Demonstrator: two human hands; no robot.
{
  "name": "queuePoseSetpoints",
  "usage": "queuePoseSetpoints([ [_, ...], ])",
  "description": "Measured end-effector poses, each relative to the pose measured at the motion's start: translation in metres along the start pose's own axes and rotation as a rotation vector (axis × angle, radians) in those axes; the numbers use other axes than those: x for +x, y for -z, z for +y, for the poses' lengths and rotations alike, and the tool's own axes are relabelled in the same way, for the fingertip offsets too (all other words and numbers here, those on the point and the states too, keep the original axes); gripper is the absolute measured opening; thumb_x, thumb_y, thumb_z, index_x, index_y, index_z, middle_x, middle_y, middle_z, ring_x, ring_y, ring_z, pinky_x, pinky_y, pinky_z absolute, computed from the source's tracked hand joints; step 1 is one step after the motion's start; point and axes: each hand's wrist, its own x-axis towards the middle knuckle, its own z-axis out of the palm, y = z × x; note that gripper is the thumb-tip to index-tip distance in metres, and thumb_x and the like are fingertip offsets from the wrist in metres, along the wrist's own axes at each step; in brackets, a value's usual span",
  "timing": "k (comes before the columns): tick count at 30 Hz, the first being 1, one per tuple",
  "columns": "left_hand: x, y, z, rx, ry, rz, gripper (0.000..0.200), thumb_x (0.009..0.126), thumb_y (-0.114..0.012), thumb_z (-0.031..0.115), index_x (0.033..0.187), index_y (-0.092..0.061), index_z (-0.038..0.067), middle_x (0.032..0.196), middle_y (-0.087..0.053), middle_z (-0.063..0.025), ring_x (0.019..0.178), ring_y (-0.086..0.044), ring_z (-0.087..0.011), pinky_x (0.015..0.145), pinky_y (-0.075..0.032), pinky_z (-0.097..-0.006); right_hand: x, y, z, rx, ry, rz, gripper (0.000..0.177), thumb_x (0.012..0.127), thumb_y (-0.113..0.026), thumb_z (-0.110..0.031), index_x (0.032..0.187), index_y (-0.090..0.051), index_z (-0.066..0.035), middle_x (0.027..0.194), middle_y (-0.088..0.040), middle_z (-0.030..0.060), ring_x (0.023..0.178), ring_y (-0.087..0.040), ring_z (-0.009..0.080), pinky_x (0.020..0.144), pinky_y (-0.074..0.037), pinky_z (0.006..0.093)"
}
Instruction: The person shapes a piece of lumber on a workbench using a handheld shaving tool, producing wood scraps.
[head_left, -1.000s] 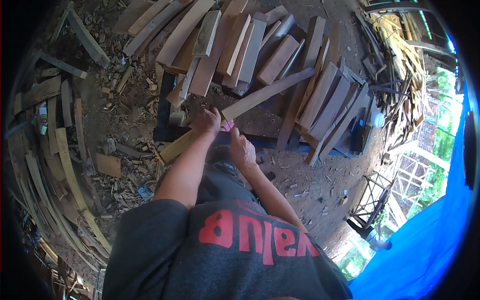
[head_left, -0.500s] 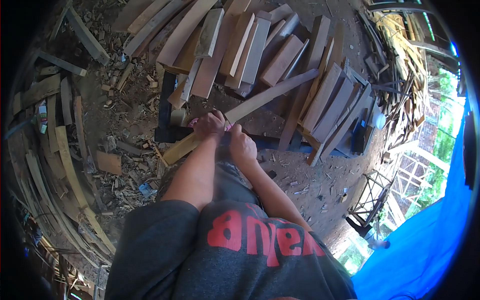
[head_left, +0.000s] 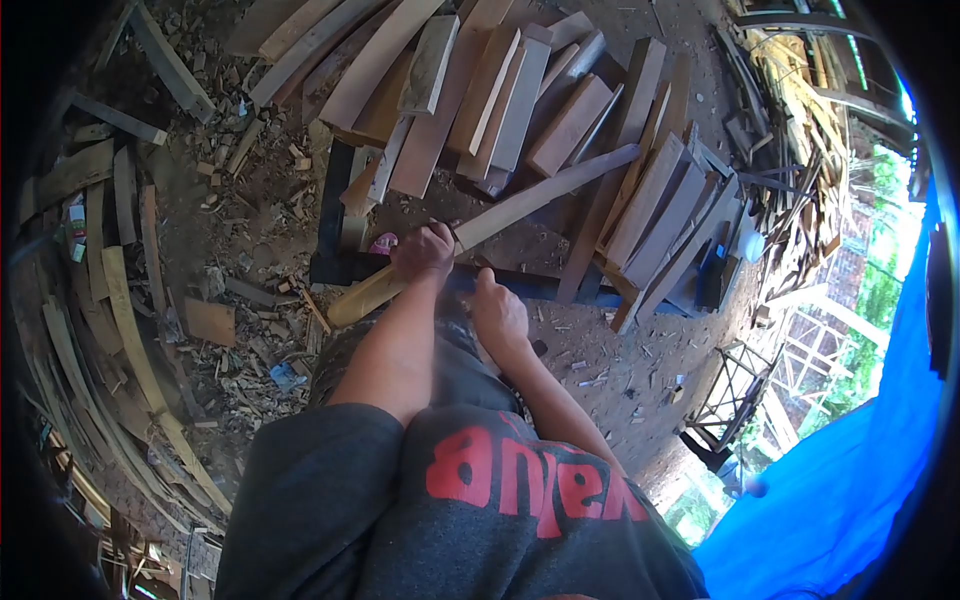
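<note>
A long light wooden plank (head_left: 530, 200) lies slanted in front of me, its near end (head_left: 360, 300) by my legs. My left hand (head_left: 422, 250) is closed around the plank near its lower part, and a thin dark edge shows across the wood beside its fingers. My right hand (head_left: 498, 312) is just below the plank, apart from it, fingers curled in a pinch with a small tip at the top; what it holds cannot be made out. A pink item (head_left: 382, 243) sits beside my left hand.
Many cut boards (head_left: 485, 95) lie across a dark frame (head_left: 330, 215) ahead. Wood scraps and chips (head_left: 265, 350) cover the ground at left, beside long curved offcuts (head_left: 130, 320). At right hangs a blue tarp (head_left: 830, 480), near a metal stand (head_left: 738, 390) and a lumber pile (head_left: 800, 200).
My right hand has drawn back from the plank, down and slightly right. My left hand keeps its hold on the plank. The view has shifted slightly.
</note>
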Motion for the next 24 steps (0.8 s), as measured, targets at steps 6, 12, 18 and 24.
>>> queuePoseSetpoints([
  [6,0.003,-0.008,-0.003,-0.011,-0.032,0.008,0.051,0.088,-0.037,0.038,0.066,-0.07,0.008,0.071,-0.068,-0.0173,0.071,-0.069,-0.0349,0.068,-0.055,-0.0443,0.023,-0.01,-0.007,0.002,-0.064,-0.025,0.012,0.088,-0.044,-0.009,0.098,-0.047,-0.004,0.081,-0.065,0.0257,0.079,-0.066,0.0417,0.069,-0.052,0.0503],
  [12,0.003,-0.005,-0.001,0.013,0.004,-0.04,0.05,0.088,-0.037,0.038,0.066,-0.071,0.008,0.07,-0.068,-0.0176,0.07,-0.069,-0.0353,0.067,-0.055,-0.0451,-0.003,0.002,-0.003,0.03,-0.032,-0.019,0.011,0.086,-0.045,-0.009,0.096,-0.044,-0.004,0.079,-0.064,0.0262,0.078,-0.064,0.0438,0.068,-0.051,0.0516],
  [18,0.004,-0.009,-0.003,0.013,-0.027,-0.004,0.052,0.089,-0.036,0.038,0.065,-0.071,0.007,0.07,-0.068,-0.0183,0.07,-0.069,-0.0356,0.069,-0.055,-0.0446,0.018,-0.012,-0.007,0.032,-0.089,0.001,0.011,0.087,-0.045,-0.01,0.097,-0.045,-0.004,0.079,-0.065,0.0258,0.078,-0.064,0.0438,0.068,-0.051,0.0526],
  [24,0.003,0.001,0.001,-0.01,0.017,-0.097,0.05,0.087,-0.036,0.035,0.068,-0.07,0.003,0.075,-0.067,-0.0216,0.075,-0.068,-0.0376,0.074,-0.054,-0.0438,0.003,0.001,-0.006,0.024,-0.016,0.0,0.013,0.086,-0.045,-0.009,0.098,-0.047,-0.004,0.079,-0.065,0.0251,0.078,-0.065,0.0427,0.069,-0.052,0.0507],
])
